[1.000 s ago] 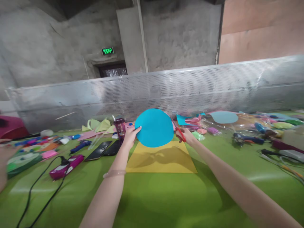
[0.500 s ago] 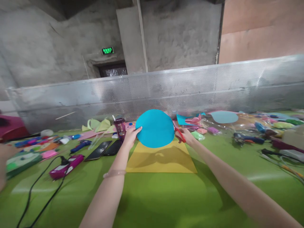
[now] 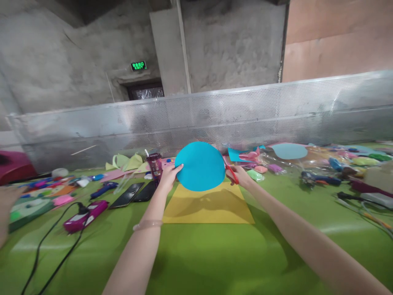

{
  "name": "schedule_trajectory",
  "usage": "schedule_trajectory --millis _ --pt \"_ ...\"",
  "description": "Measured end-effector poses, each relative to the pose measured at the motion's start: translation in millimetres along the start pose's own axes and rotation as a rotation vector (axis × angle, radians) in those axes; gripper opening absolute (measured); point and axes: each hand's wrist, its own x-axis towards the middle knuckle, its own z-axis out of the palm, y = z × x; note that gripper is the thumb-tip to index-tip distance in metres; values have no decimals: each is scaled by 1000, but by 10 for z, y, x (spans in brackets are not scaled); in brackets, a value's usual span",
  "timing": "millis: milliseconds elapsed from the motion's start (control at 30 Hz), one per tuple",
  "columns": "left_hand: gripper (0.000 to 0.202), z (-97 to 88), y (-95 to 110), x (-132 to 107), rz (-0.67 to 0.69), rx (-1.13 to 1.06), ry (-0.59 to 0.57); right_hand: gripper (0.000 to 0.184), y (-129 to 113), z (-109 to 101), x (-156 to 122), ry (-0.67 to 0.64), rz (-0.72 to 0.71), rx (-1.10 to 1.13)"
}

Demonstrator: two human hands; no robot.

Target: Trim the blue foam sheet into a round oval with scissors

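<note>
A green surface stretches across the frame before a perforated metal barrier, its far edge strewn with craft supplies. At its centre lies a yellow sheet of paper, flat on the surface. Above the sheet's far edge, a blue paper disc is held upright, clear of the surface, between the person's two hands. The left hand has its grip closed on the disc's left edge, fingertips pressed over the front of the paper. The right hand has its grip closed around the handles of red scissors, whose blades meet the disc's right edge; how far apart the blades stand cannot be made out. A thin bracelet circles the left forearm. To the left, a magenta device with a black cable trailing toward the near edge lies beside two dark phones, and a dark purple cup stands just beyond the left hand. To the right, a pale blue paper cutout rests among clear bags and small pink and green lumps of clay. A green exit sign glows on the concrete wall behind.
</note>
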Motion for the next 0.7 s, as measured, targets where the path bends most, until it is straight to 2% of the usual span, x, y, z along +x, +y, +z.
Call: schedule_trajectory --millis 167,433,700 --pt "45 1 12 -10 -6 4 3 15 7 -4 6 9 17 15" --pt "46 -8 -2 4 -8 24 -17 21 -51 -54 -27 35 28 18" --pt "42 -6 6 -10 -14 43 -19 21 12 -54 7 11 33 12"
